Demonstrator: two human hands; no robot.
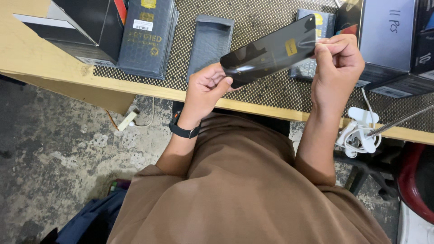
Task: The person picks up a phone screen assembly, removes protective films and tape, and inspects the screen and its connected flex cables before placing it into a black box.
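A thin, glossy black screen protector sheet [271, 52] with a small yellow sticker is held up above the table's front edge. My left hand [205, 88] pinches its lower left end, and a black band sits on that wrist. My right hand [337, 68] grips its upper right end, with the thumb pressed near the yellow sticker. The sheet slants up to the right between both hands.
A wooden table [49, 68] carries a dotted mat [271, 13], a dark flat package [149, 36], a grey tray [210, 40], black boxes [86, 25] at left and a bluish box [389, 31] at right. A white clamp with cable [361, 131] hangs at the table edge. Concrete floor lies below.
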